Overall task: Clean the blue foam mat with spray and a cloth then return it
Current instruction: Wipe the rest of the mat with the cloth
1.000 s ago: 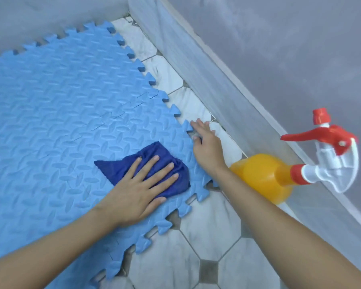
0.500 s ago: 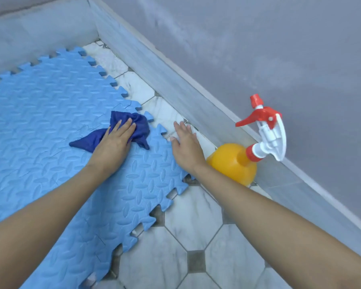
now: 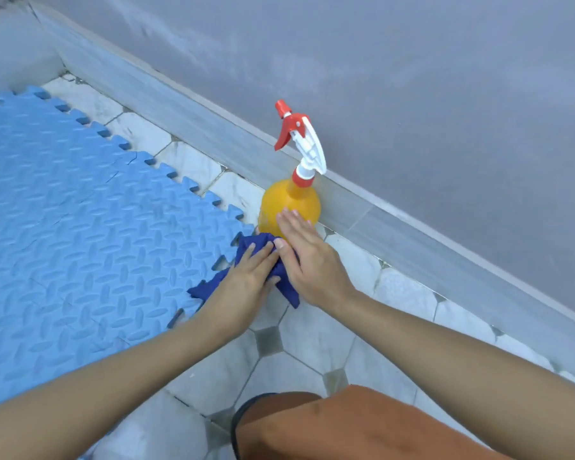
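Observation:
The blue foam mat (image 3: 80, 234) of interlocking tiles covers the floor on the left. A dark blue cloth (image 3: 287, 288) lies bunched at the mat's right edge, partly on the tiles. My left hand (image 3: 246, 280) presses flat on the cloth. My right hand (image 3: 307, 260) lies beside it with its thumb on the cloth and its fingers stretched toward the base of the yellow spray bottle (image 3: 291, 200). The bottle stands upright by the wall, with a red and white trigger head.
A grey wall with a pale skirting board (image 3: 362, 207) runs diagonally behind the bottle. White marble floor tiles (image 3: 316, 333) lie between mat and wall. My knee in orange fabric (image 3: 362, 423) is at the bottom.
My left hand has dragged the cloth from the middle of the mat to its right edge, next to the bottle. My right hand left the mat's edge and met the cloth. The view pulled back.

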`<action>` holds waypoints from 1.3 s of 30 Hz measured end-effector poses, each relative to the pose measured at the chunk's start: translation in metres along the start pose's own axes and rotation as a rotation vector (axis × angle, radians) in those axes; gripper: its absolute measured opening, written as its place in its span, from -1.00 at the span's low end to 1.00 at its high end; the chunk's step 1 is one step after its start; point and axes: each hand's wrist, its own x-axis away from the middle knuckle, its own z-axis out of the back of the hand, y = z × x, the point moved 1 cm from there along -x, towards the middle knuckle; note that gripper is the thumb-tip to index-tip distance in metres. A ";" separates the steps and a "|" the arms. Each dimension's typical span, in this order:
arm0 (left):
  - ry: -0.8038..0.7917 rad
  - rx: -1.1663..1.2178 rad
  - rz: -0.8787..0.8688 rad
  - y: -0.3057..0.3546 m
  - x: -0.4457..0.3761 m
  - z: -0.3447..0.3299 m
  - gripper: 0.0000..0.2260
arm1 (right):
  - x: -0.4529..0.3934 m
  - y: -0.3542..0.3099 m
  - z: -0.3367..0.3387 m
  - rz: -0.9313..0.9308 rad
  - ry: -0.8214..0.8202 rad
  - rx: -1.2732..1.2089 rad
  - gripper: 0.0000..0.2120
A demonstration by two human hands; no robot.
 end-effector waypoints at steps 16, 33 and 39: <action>0.531 -0.417 -0.023 0.028 -0.038 0.117 -0.36 | -0.037 0.016 0.123 0.064 0.306 0.230 -0.39; 0.808 -0.709 0.453 -0.055 0.033 0.342 -0.24 | -0.236 -0.208 0.049 0.593 0.002 0.317 -0.24; 0.683 -0.632 0.920 -0.178 0.152 0.301 -0.14 | -0.269 -0.223 -0.085 0.558 -0.297 0.463 -0.23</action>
